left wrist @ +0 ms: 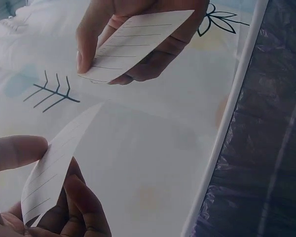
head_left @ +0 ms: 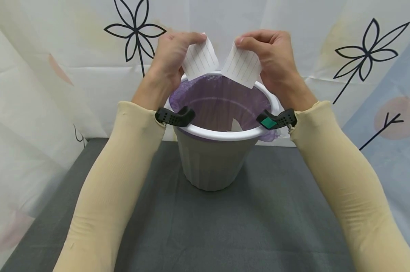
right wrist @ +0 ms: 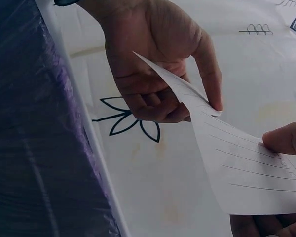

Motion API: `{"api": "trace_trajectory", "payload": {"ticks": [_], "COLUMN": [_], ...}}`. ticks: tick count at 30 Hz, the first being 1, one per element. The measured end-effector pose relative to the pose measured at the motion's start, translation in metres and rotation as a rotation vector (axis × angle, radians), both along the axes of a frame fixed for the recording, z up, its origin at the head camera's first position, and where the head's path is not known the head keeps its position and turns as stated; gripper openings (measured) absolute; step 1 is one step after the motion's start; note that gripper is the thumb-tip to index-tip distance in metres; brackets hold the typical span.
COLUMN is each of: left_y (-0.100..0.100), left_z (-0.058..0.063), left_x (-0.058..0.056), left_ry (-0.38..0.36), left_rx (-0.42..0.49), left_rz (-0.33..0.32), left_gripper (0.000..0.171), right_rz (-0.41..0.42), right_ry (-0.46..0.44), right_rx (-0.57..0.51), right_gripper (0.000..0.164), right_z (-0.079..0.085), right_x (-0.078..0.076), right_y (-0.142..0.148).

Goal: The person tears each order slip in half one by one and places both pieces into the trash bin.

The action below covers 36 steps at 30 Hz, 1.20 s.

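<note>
My left hand (head_left: 167, 56) pinches a white lined paper piece (head_left: 201, 58) between thumb and fingers. Another lined piece (head_left: 241, 67) is pinched in my right hand (head_left: 278, 56). Both pieces are held over the far rim of a bin, tilted away from each other, with a gap between them in the head view. In the left wrist view, the left piece (left wrist: 52, 168) bends lengthwise under the thumb. The bin (head_left: 211, 162) is pale grey with a white rim and a purple plastic liner (head_left: 218, 94). Inside it lies a white paper scrap (head_left: 236, 125).
The bin stands on a dark grey cloth-covered table (head_left: 205, 226). Behind it hangs a white curtain (head_left: 89, 87) with flower line drawings. Black straps (head_left: 172, 118) circle both wrists, over the bin's rim in the head view.
</note>
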State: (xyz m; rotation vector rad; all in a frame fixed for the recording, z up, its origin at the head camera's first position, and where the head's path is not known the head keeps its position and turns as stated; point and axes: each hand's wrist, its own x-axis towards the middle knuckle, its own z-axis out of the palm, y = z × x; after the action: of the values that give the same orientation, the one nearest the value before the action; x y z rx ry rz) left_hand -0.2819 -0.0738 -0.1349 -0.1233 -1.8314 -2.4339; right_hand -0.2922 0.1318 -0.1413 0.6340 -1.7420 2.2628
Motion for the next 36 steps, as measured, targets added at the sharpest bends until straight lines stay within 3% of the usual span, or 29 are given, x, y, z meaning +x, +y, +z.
{"api": "trace_trajectory", "payload": {"ticks": [11,22,27,36], "left_y": [0.002,-0.001,-0.002,-0.005], "left_z": [-0.003,-0.004,-0.003,-0.003], "left_x": [-0.014,-0.014,-0.011,-0.008], "left_ry": [-0.043,-0.030,-0.012,-0.035], "left_rx": [-0.060,-0.094,-0.137,-0.212], "left_rz": [0.000,-0.064,-0.111,-0.126], "left_gripper": [0.010,0.009,0.018,0.029], "right_rz": [-0.014,0.028,0.040,0.060], "right_ry": [-0.142,-0.148,-0.129,-0.094], "right_rx": [-0.002,0.067,0.096,0.117], "right_gripper": [0.008,0.005,0.003,0.005], "right_z": [-0.017,-0.017,-0.017,-0.018], "right_x": [-0.024,-0.024,-0.024,-0.023], "right_y": [0.006,0.003,0.003,0.003]}}
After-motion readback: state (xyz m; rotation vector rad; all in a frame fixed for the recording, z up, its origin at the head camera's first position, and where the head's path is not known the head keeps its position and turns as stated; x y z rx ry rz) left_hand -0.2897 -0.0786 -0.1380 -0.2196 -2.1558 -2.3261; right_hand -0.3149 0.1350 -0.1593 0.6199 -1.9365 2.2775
